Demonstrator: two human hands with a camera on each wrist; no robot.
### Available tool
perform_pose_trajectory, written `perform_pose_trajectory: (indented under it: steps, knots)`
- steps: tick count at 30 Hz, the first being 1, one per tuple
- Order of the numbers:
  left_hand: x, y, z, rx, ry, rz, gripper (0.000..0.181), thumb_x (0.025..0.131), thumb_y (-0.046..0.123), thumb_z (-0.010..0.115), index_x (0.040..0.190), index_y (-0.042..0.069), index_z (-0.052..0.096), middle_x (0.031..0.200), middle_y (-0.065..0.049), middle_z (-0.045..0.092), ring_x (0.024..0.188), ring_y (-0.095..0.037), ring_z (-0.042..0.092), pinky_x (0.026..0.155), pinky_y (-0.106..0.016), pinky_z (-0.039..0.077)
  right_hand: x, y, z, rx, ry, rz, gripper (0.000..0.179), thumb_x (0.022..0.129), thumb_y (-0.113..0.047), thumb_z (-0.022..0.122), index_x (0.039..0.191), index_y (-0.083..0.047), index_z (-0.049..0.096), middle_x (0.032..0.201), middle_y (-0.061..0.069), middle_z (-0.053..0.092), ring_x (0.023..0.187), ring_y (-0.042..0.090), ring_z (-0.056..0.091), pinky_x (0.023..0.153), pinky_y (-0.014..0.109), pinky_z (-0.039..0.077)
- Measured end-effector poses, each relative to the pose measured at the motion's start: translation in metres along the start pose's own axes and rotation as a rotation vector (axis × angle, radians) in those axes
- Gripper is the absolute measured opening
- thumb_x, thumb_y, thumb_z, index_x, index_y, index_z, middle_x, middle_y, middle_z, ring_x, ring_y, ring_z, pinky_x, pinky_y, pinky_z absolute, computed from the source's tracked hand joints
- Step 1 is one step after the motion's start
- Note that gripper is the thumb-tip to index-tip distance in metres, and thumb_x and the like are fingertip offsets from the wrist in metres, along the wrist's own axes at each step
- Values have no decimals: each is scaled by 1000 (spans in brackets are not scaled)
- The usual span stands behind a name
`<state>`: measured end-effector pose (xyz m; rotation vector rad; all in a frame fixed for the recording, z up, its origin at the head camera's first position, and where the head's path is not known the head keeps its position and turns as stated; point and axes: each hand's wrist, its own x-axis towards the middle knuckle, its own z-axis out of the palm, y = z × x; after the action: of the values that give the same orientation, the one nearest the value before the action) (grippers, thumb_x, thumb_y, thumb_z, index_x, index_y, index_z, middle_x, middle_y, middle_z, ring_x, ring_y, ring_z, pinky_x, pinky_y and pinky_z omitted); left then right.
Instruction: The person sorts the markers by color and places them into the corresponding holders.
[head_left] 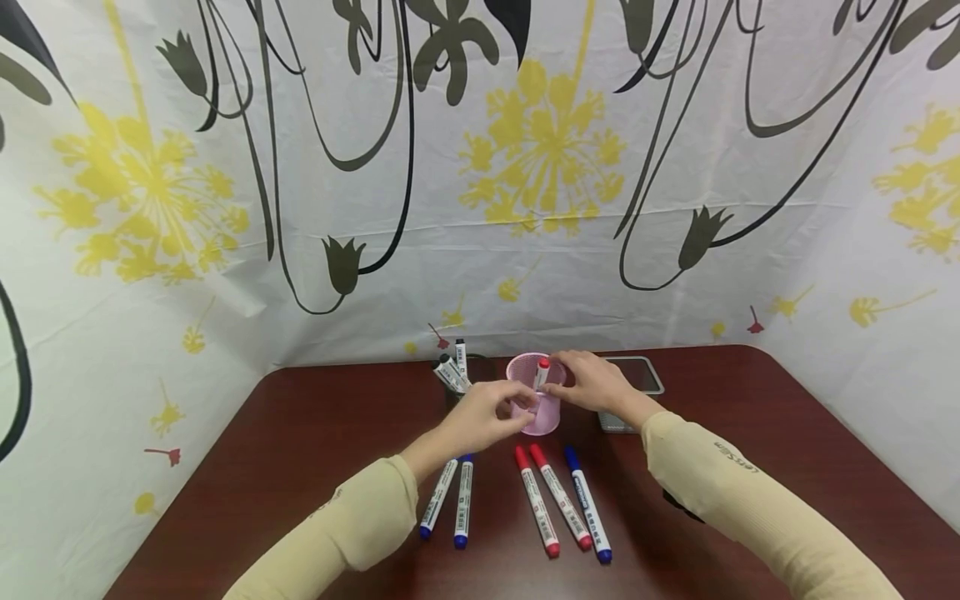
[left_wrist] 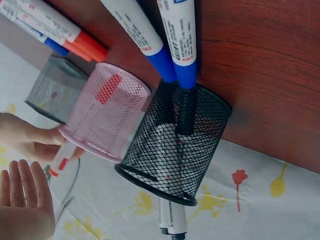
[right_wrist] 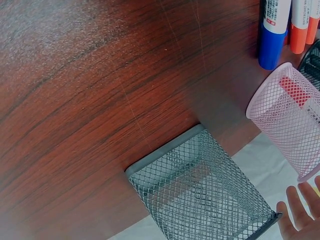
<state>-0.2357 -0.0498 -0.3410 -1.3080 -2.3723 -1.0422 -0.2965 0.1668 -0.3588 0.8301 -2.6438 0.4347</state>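
Observation:
A pink mesh pen cup [head_left: 553, 421] stands with a red-capped marker [head_left: 541, 374] upright in it, its red end above the rim. At the cup's near left side is my left hand [head_left: 483, 414], fingers loosely bent and nothing between them; its extended fingers show in the left wrist view. My right hand [head_left: 596, 383] is at the cup's right rim, thumb and fingers spread beside the marker. Whether it touches the rim or marker is hard to tell. A black mesh cup [left_wrist: 210, 117] holding several black-capped markers [head_left: 452, 371] stands left of the pink one.
A grey mesh holder [right_wrist: 200, 185] stands right of the pink cup. On the table [head_left: 322, 433] in front lie two blue markers [head_left: 463, 500] at left, two red markers [head_left: 558, 496] in the middle and another blue marker [head_left: 588, 504] at right. Patterned cloth [head_left: 450, 275] hangs behind.

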Motion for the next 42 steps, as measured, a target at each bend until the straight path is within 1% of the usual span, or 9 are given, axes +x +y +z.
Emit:
perform_pose_trajectory:
  steps: [4,7,12,17,20,25,30,36,42]
  knots:
    - [-7,7,3,195,-63,100,17,78,14,65,94,8,64,89,2,63,76,-7,57,70,-14,42,0,-1,-1,2,-15,12,57,76,-45,64,113,-2,56,105,13,58,93,28,54,72,45,44]
    - [-12,10,7,337,-135,171,17,80,20,64,95,12,64,90,5,61,80,-3,54,73,-14,40,1,-1,-1,-1,-21,18,57,77,-45,63,114,-3,56,106,13,58,94,27,54,73,44,44]
    - [-22,17,17,459,-240,283,17,81,24,62,96,16,63,88,8,59,80,-2,51,71,-12,39,0,-2,-2,-2,-24,16,58,77,-45,63,114,-2,56,106,14,58,95,28,54,73,45,44]
    - [-30,19,27,574,-295,402,20,80,27,62,98,18,62,90,8,58,81,-6,51,69,-14,40,0,-3,-3,6,-24,13,57,77,-45,63,114,-1,56,106,14,58,94,27,54,74,45,44]
    - [-34,19,32,636,-322,452,19,78,27,63,95,19,62,89,9,57,81,-7,50,66,-16,41,0,-4,-3,9,-20,6,56,77,-44,64,112,-2,57,104,13,59,91,26,55,73,43,45]
    - [-40,21,39,734,-383,507,14,79,27,61,91,21,61,86,11,56,80,-7,50,63,-16,39,-1,-3,-3,6,-17,3,55,76,-44,64,111,-3,57,102,11,60,90,24,55,73,43,45]
    - [-45,23,45,812,-431,522,13,79,28,60,91,24,61,87,12,57,82,-7,49,63,-17,38,-1,-3,-3,11,-14,9,54,76,-44,64,111,-4,58,101,11,60,88,23,55,72,42,45]
    - [-49,19,51,868,-462,541,16,78,27,58,94,25,61,90,12,56,84,-7,49,67,-18,39,-1,-2,-3,12,-15,-2,53,76,-43,64,111,-3,57,100,12,60,87,24,55,70,42,45]
    - [-52,15,58,898,-466,572,19,81,25,55,99,25,61,93,11,57,86,-6,49,71,-19,39,-1,-2,-2,10,-17,0,53,76,-43,64,111,-3,57,102,12,60,88,24,55,71,43,45]
